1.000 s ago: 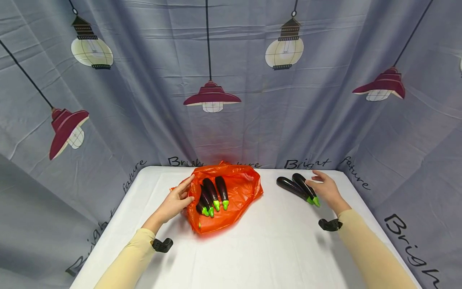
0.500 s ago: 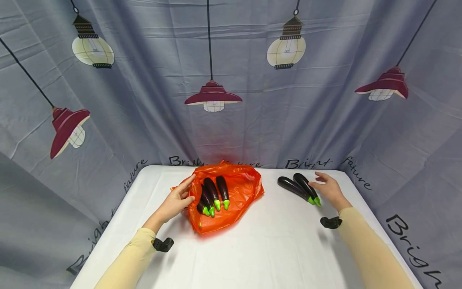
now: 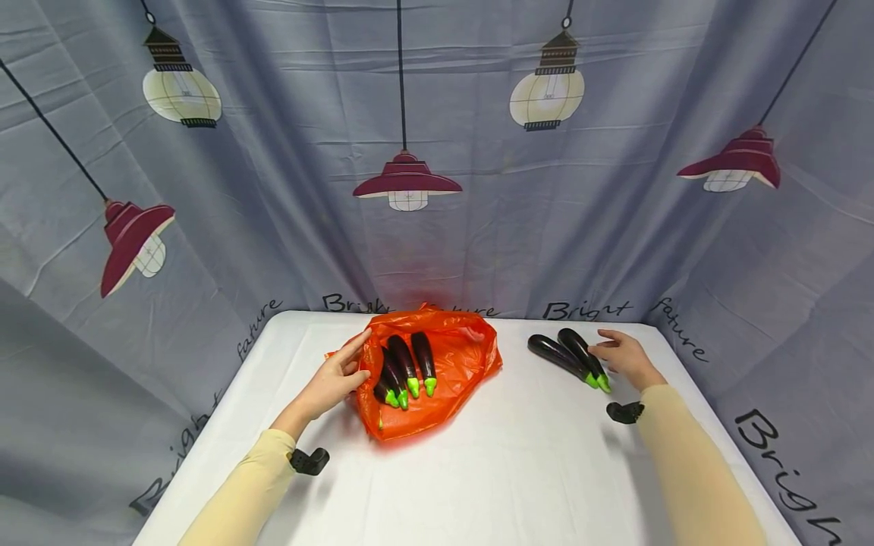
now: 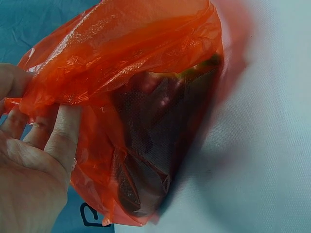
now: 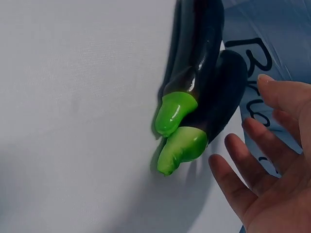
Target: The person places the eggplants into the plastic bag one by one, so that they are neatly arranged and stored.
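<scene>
An orange-red plastic bag (image 3: 464,371) lies with its mouth toward me, and several dark eggplants (image 3: 423,355) with green stems show inside it. My left hand (image 3: 331,385) holds the left edge of its mouth. In the left wrist view, the plastic passes between the thumb and fingers (image 4: 63,131). Two more eggplants lie side by side at the right, one on the left (image 3: 556,356) and one on the right (image 3: 579,347). My right hand (image 3: 627,359) is just right of them. Seen from the right wrist, its fingers (image 5: 233,182) are spread and loosely bent, apart from both eggplants.
Everything rests on a white-covered table (image 3: 505,470). Behind and around it hangs a grey-blue curtain (image 3: 287,189) printed with lamps and lettering. A small black device (image 3: 309,461) is worn on the left wrist, another (image 3: 624,412) on the right.
My right hand has shifted slightly to the right and its fingers sit a little lower beside the eggplants. My left hand and the bag keep their places; the head view has shifted slightly.
</scene>
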The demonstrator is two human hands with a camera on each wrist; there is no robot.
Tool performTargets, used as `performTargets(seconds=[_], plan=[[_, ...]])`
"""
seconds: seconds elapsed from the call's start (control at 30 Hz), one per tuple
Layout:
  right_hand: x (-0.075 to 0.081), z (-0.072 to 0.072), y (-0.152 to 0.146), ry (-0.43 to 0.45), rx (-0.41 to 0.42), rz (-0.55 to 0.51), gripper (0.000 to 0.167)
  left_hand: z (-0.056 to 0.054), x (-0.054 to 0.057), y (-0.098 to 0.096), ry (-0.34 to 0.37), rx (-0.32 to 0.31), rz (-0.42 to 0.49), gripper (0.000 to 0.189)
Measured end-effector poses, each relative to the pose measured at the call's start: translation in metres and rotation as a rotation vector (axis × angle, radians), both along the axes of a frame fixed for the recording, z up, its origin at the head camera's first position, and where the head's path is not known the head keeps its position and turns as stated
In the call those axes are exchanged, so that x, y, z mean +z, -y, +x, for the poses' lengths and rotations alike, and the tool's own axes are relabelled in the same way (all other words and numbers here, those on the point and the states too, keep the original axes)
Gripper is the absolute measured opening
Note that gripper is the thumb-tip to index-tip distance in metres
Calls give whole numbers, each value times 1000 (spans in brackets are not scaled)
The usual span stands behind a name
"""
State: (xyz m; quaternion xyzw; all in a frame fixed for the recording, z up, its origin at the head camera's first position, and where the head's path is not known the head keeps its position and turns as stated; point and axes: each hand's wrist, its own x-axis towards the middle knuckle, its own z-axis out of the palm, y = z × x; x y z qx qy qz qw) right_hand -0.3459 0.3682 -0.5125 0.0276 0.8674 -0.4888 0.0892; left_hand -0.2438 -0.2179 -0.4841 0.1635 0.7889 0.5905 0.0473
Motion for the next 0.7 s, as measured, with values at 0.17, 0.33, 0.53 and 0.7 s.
performTargets(seconds=[0.17,0.33,0.53,0.7], plan=[[1,-1,1,21,-10,14,72,1,2,-1,1,2,4,77],[2,-1,2,46,-17,63,68,1,1,0,-4,-12,22,78],[0,-3,3,68,-17,90,68,2,0,1,-1,-21,37,78],[-5,-7,0,80,-11,81,69,1,-1,2,-4,-25,39,78]])
